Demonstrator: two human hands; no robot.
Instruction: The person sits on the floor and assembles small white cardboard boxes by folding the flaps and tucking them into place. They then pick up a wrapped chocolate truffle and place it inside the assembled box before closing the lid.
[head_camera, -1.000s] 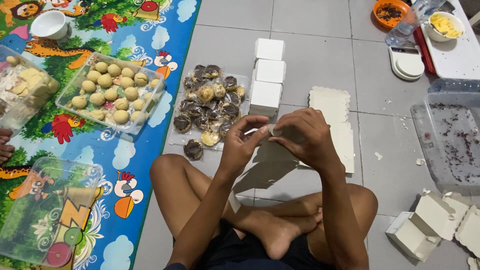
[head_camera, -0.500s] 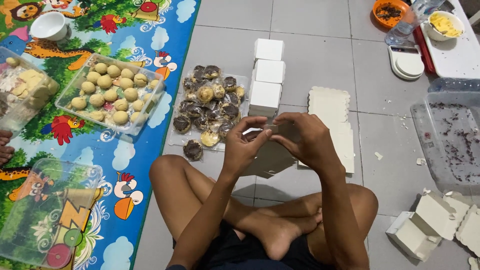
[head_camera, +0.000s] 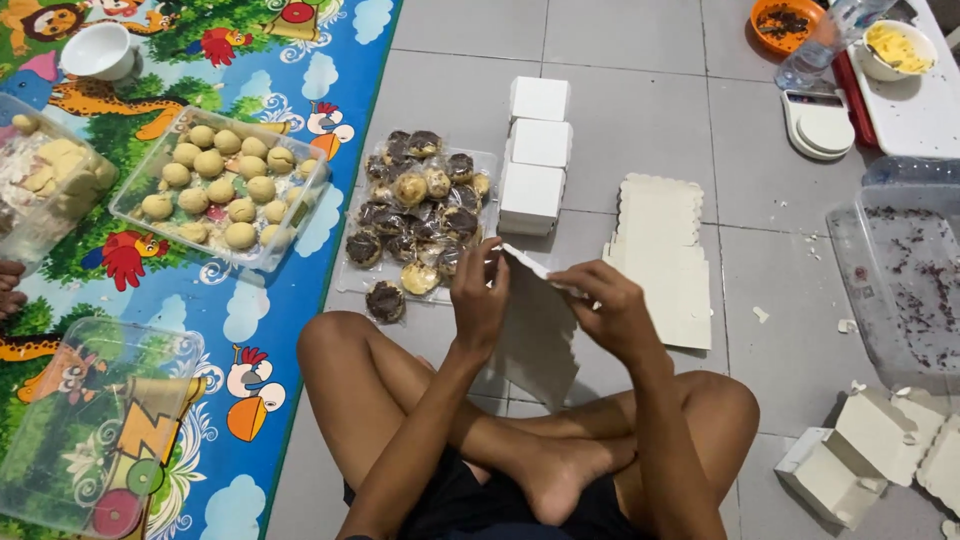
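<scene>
I sit cross-legged on a grey tiled floor. My left hand (head_camera: 480, 296) and my right hand (head_camera: 610, 308) both grip a flat white cardboard box blank (head_camera: 537, 335), holding it up over my knees with its top edge folded. Just beyond my left hand lies a pile of wrapped brown and pale pastries (head_camera: 418, 215). Three folded white boxes (head_camera: 535, 155) stand in a row behind the blank. A stack of flat white box blanks (head_camera: 665, 258) lies on the floor beside my right hand.
A clear tray of pale round cookies (head_camera: 222, 185) and an empty clear container (head_camera: 90, 420) rest on the colourful play mat (head_camera: 190, 300) to the left. At right are a clear tub with crumbs (head_camera: 905, 275), open white boxes (head_camera: 870, 450), a white scale (head_camera: 822, 125) and bowls.
The white blank, first held low and angled over my legs, has been lifted and turned upright between my hands. My hands moved slightly apart along its top edge.
</scene>
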